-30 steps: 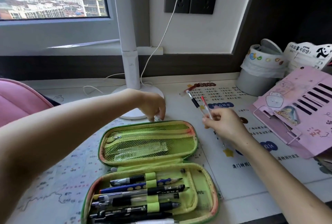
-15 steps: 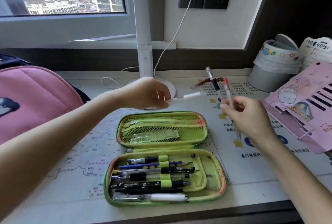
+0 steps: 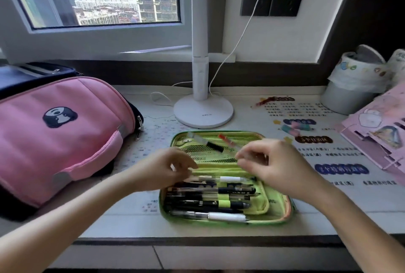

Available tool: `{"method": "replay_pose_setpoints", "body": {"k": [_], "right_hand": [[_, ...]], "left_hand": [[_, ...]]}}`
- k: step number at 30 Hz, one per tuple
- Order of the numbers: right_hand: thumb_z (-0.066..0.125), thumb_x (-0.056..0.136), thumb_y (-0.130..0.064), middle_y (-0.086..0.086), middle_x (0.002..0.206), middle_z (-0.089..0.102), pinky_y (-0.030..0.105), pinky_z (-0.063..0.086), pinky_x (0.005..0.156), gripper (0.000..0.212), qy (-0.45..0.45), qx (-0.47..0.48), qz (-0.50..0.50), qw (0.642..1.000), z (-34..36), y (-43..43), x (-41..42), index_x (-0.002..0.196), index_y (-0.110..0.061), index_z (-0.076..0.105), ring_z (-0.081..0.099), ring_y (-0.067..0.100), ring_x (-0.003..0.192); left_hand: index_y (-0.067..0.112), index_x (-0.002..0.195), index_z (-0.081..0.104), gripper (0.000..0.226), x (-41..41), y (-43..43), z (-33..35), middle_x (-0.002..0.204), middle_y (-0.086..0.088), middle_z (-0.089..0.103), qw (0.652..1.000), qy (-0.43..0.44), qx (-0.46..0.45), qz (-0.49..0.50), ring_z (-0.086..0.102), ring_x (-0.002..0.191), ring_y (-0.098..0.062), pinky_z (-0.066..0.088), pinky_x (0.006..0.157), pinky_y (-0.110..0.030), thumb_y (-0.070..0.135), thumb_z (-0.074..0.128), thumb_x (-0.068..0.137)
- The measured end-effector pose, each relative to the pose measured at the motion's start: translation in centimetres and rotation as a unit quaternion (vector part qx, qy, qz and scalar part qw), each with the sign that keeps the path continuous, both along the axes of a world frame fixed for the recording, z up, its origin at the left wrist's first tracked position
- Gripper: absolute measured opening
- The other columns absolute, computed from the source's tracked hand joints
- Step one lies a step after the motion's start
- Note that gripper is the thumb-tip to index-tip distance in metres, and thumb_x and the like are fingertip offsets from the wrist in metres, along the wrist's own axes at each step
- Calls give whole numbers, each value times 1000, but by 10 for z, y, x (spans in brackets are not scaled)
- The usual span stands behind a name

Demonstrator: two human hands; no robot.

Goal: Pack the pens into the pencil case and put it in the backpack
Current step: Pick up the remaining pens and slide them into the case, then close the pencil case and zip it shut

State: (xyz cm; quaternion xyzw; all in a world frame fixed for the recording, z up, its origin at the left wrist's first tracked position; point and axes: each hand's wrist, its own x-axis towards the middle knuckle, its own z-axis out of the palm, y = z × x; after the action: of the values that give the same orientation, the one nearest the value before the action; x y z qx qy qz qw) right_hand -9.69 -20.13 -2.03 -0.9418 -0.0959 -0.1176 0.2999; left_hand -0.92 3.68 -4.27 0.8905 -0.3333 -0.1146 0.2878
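The green pencil case [image 3: 276,205] lies open on the desk, several pens strapped in its lower half. My left hand [image 3: 167,169] pinches the end of a clear pen with a white grip [image 3: 228,178], which lies across the top row of that half. My right hand [image 3: 270,164] hovers over the case's right side and grips two pens that point up-left over the mesh lid: a clear-and-black pen [image 3: 207,143] and a red-capped pen [image 3: 228,140]. The pink backpack [image 3: 65,132] lies flat at the left of the desk.
A white lamp base [image 3: 202,113] with its pole and cable stands just behind the case. A lined bin [image 3: 348,88] and a pink book stand [image 3: 377,139] fill the right side. A small eraser [image 3: 295,128] lies on the printed desk mat.
My left hand lifted the white-grip pen from beside the lamp base and brought it down to the case. My right hand moved left over the case with its two pens.
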Motion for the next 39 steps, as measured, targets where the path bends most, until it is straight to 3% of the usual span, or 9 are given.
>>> {"method": "replay_pose_setpoints", "body": {"k": [2, 6, 11, 15, 21, 26, 30, 34, 39], "right_hand": [[64, 83, -36, -23, 70, 57, 11, 34, 61, 6, -11, -67, 22, 997, -5, 10, -5, 82, -32, 68, 50, -4, 70], [55, 89, -31, -12, 79, 58, 22, 36, 68, 15, -40, -177, 62, 982, -19, 34, -3, 85, -25, 68, 42, 7, 77], [54, 89, -31, -6, 86, 61, 23, 35, 63, 17, -76, -224, 40, 971, -19, 49, -1, 96, -24, 68, 47, 13, 78], [62, 83, -26, -6, 77, 60, 24, 36, 59, 11, -93, -242, 40, 965, -9, 50, -7, 90, -23, 71, 47, 14, 72], [47, 92, -38, -2, 101, 55, 34, 41, 77, 28, -17, -293, 87, 952, -19, 64, -11, 113, -23, 58, 46, 20, 96], [47, 92, -41, 0, 107, 56, 34, 42, 82, 36, -13, -276, 94, 957, -22, 67, -10, 121, -21, 55, 46, 20, 102], [53, 89, -32, -4, 89, 67, 17, 42, 70, 25, -59, -175, 56, 981, -12, 45, -3, 103, -20, 69, 53, 10, 83], [52, 91, -19, 5, 94, 70, 29, 48, 78, 21, -95, -108, -110, 983, -11, -14, 52, 100, -10, 70, 62, 18, 86], [46, 88, 4, 11, 131, 55, 39, 45, 90, 44, 12, -232, -237, 943, -36, -81, 150, 129, -10, 52, 54, 31, 113]], "left_hand": [[24, 90, 70, 16, 3, 10, 3, 91, 5, 71, 995, 49, -49, 73, 61, 78, -2, 48, 72, -14, 15, 58, 86], [27, 96, 70, 17, 1, 21, 7, 98, 1, 72, 977, 109, -126, 131, 64, 95, -18, 48, 90, -47, 27, 55, 88], [31, 91, 71, 17, -11, 19, 2, 96, 13, 72, 975, 132, -153, 94, 63, 90, 4, 46, 86, -24, 33, 54, 86], [28, 92, 70, 20, -12, 20, -5, 98, 6, 72, 970, 154, -157, 105, 64, 96, -8, 46, 89, -27, 29, 51, 90], [35, 116, 59, 34, -40, 11, -28, 120, 16, 62, 910, 243, -307, 139, 55, 111, 2, 43, 89, -14, 42, 44, 85], [41, 119, 54, 36, -43, 4, -28, 130, 19, 52, 940, 181, -239, 161, 40, 127, -3, 27, 113, -33, 49, 39, 87], [42, 100, 59, 24, -35, 5, -14, 106, 23, 61, 951, 176, -213, 139, 54, 105, 4, 42, 90, -20, 49, 41, 86], [28, 88, 67, 19, -7, -1, 10, 86, 18, 66, 965, 62, -187, 176, 57, 82, 9, 38, 61, -7, 36, 50, 90], [19, 84, 68, 17, 31, -31, 34, 90, -1, 69, 942, 41, -268, 199, 62, 84, -15, 44, 69, -22, 24, 53, 89]]}}
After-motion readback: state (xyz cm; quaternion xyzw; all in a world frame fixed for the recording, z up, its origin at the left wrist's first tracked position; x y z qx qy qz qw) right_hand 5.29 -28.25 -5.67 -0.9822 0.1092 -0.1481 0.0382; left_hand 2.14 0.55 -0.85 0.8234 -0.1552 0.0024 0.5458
